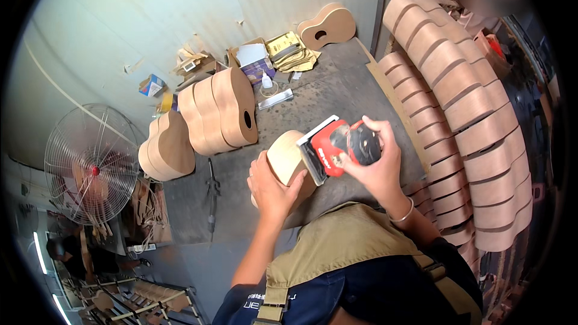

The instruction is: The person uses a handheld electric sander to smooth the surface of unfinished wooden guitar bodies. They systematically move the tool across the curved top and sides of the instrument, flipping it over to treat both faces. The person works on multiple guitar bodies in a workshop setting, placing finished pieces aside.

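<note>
A pale wooden ukulele body [285, 152] stands on edge on the dark workbench [241, 198] in front of me. My left hand [272, 186] grips it, thumb on the near side and fingers spread over its left side. My right hand [380, 165] is closed round a red and black electric sander [330, 147]. The sander is tilted on its side, its flat pad turned towards the right side of the body. Whether the pad touches the wood, I cannot tell. The left hand and sander partly hide the body's lower end.
Several ukulele bodies [220, 111] stand at the bench's left, another [328, 27] against the back wall. Yellow sandpaper sheets [292, 51] and a white glue bottle [266, 80] lie behind. An air blow gun [212, 189], fan [90, 165] and stacked bodies [481, 120] flank me. A person [78, 253] is far left.
</note>
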Demonstrator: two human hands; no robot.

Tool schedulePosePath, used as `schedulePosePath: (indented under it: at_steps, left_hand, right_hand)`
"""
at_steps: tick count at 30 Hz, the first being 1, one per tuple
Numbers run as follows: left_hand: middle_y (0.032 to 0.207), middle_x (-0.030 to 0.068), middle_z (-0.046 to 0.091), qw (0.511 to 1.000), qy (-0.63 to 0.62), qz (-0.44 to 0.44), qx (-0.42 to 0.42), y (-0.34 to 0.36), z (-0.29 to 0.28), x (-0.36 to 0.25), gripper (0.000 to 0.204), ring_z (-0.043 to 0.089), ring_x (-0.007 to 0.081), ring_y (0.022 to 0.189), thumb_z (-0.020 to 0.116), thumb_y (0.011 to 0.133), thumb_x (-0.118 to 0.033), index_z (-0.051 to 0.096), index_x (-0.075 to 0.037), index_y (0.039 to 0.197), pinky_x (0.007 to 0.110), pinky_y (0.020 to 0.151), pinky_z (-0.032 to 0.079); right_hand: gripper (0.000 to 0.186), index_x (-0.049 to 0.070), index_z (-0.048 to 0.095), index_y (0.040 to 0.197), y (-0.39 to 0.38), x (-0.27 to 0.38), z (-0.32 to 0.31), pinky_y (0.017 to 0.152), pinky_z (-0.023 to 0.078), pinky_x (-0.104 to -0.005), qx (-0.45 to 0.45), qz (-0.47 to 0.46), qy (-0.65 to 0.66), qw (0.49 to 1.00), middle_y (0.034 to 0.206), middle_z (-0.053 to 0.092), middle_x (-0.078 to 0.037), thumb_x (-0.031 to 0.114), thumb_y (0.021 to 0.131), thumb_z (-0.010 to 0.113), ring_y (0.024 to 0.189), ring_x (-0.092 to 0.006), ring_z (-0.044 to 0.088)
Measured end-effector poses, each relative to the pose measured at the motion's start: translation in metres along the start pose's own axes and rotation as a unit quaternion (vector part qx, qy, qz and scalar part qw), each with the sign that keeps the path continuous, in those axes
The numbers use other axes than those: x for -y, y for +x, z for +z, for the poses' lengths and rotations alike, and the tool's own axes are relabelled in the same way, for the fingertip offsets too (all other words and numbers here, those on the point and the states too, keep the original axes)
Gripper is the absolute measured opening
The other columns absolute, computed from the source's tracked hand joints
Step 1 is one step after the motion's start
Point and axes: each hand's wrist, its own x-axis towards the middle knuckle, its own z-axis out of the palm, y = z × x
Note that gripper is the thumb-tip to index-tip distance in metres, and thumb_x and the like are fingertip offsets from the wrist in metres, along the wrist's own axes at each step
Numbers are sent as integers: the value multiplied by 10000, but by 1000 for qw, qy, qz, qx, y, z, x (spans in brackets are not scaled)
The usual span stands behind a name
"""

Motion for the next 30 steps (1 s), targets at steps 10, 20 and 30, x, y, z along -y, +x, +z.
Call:
schedulePosePath:
  at_steps: [10, 20, 30]
  left_hand:
    - [1314, 219, 618, 999, -26, -10, -36, -9, -7, 15, 1027, 609, 440, 1233, 997, 751, -464, 514, 33, 1509, 552, 1062, 464]
    - [1343, 198, 624, 988, -84, -109, -68, -47, -27, 47, 980, 637, 381, 1241, 1025, 746, -342, 530, 47, 1498, 477, 1081, 511]
    - [1416, 210, 597, 955, -193, -222, -28, -119, -52, 124, 1068, 613, 352, 1345, 1055, 707, -390, 470, -4, 1514, 490, 1134, 507]
  right_hand:
    - [664, 15, 575, 1362, -23, -80, 8, 482, 569, -248, -11, 281, 102, 954, 1086, 735, -69, 97, 816, 945, 841, -97, 714]
    - [676, 39, 616, 1309, -26, -140, 32, 828, 589, -383, 17, 125, -88, 988, 1125, 778, -147, 163, 751, 976, 979, -211, 767]
    - [603, 29, 617, 1260, -16, -168, 52, 502, 598, -299, 118, 325, 22, 938, 1068, 770, -101, 129, 766, 948, 748, -137, 730]
